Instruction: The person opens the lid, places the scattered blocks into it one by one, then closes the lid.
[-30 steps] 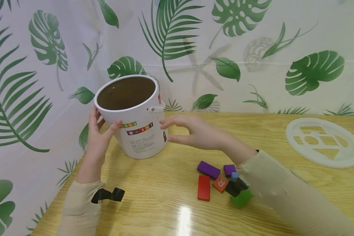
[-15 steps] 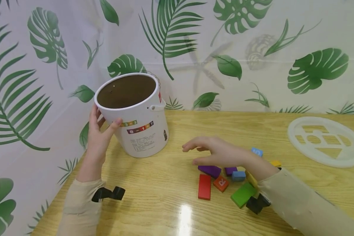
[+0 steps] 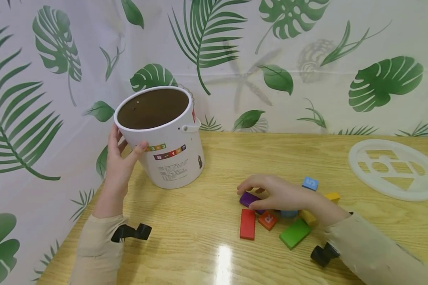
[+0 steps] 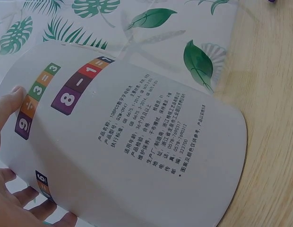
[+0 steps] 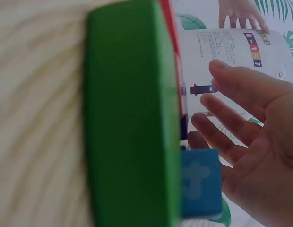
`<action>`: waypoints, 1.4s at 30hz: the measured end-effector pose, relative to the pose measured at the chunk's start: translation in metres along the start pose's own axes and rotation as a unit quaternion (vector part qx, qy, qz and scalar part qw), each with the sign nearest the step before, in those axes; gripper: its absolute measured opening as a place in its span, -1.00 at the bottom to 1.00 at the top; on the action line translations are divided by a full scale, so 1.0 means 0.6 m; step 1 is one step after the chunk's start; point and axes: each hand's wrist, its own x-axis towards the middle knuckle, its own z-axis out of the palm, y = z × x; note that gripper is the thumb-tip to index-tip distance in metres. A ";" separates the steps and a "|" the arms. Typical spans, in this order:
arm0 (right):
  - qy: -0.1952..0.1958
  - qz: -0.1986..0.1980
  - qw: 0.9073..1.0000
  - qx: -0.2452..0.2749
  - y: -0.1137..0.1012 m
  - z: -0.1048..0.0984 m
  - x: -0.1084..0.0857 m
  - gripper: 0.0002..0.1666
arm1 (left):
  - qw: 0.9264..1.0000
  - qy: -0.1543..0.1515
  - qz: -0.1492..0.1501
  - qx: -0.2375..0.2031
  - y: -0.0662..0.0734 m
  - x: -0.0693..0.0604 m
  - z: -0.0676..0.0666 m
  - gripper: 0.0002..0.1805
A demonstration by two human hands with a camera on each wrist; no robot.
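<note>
A white bucket (image 3: 171, 158) with printed sums and a side handle stands on the table. My left hand (image 3: 119, 166) holds its left side, thumb on the front and fingers round the side; the left wrist view shows the fingertips on the wall. My right hand (image 3: 276, 192) is over a purple block (image 3: 249, 198), thumb and fingers on either side; contact cannot be made out. In the right wrist view the right hand (image 5: 255, 127) has loosely bent, spread fingers. Close by lie a red block (image 3: 247, 224), an orange block (image 3: 267, 220) lettered R and a green block (image 3: 295, 233).
A blue block (image 3: 310, 183) marked 5 and yellow blocks (image 3: 332, 197) lie beside the right forearm, which partly hides the group. A white oval board (image 3: 356, 166) with cut-out shapes lies at the right. A leaf-printed cloth (image 3: 235, 59) hangs behind the table.
My right hand has left the bucket's side and moved right and down to the purple block. The left hand keeps its hold, and the bucket has stayed in place.
</note>
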 end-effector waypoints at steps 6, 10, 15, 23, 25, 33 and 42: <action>-0.008 0.012 1.000 -0.013 0.010 0.002 -0.010 -0.52 | 1.000 0.002 -0.002 -0.001 0.000 -0.001 0.000 -0.03; -0.006 0.016 0.999 -0.031 0.013 0.004 -0.012 -0.49 | 1.000 0.001 -0.002 -0.004 0.001 -0.001 0.001 -0.02; -0.010 0.006 0.998 -0.058 0.014 0.006 -0.012 -0.49 | 1.000 0.000 0.001 -0.008 0.003 -0.001 0.002 -0.02; -0.027 0.018 0.994 -0.108 0.014 0.009 -0.006 -0.50 | 1.000 -0.001 0.001 -0.002 0.003 -0.001 0.001 -0.03; -0.027 0.016 0.994 -0.109 0.013 0.010 -0.005 -0.51 | 1.000 -0.002 -0.001 0.000 0.003 -0.002 0.001 -0.03; -0.025 0.009 0.993 -0.111 0.012 0.011 0.000 -0.52 | 1.000 0.001 -0.009 0.009 0.006 -0.002 0.002 -0.02; -0.009 -0.019 0.994 -0.103 0.015 0.009 0.003 -0.52 | 1.000 -0.001 -0.012 0.007 0.003 -0.001 0.002 0.01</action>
